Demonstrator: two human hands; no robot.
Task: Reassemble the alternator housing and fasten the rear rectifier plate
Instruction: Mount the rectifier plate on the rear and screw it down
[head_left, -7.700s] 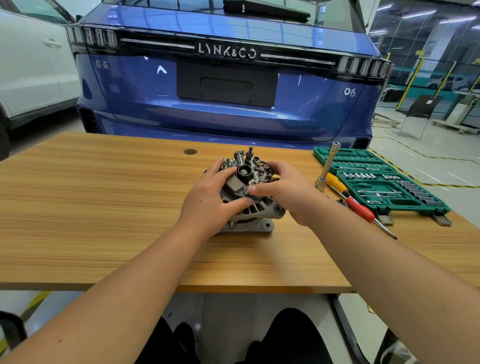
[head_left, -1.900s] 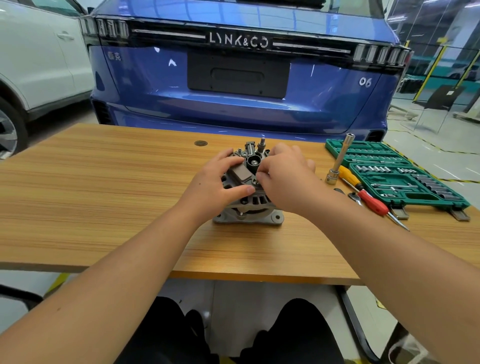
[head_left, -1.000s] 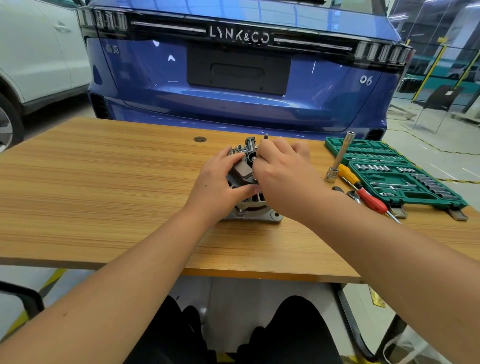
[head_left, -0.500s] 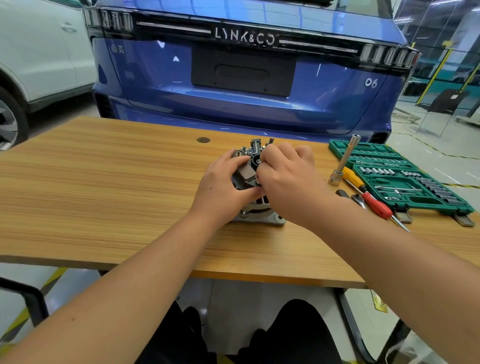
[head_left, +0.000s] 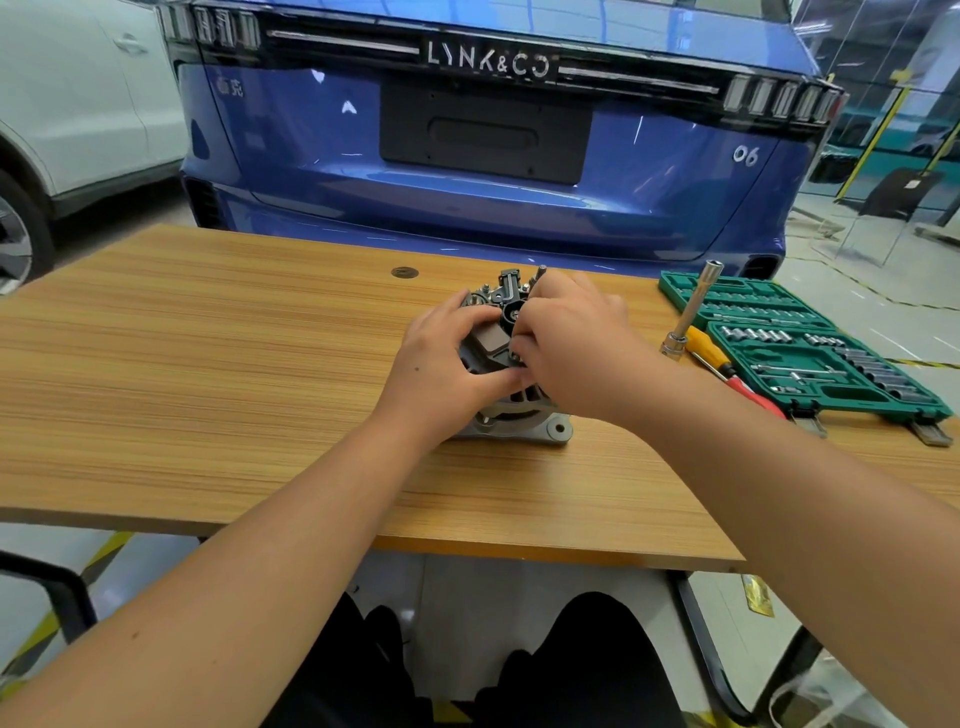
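Since the earliest frame both hands had closed in tighter over the alternator (head_left: 511, 384), which sat near the middle of the wooden table (head_left: 208, 389), flange down, rear parts up. Left hand (head_left: 441, 364) gripped its left side, thumb on the housing. Right hand (head_left: 566, 353) covered the rear plate (head_left: 491, 340), fingers curled and pinching at something there, likely a small fastener; hidden, couldn't tell. To do it well: keep the body braced, start threads by finger, straight, before reaching for the nut driver (head_left: 693, 306), screwdriver (head_left: 727, 366) or socket set (head_left: 810, 348) at right.
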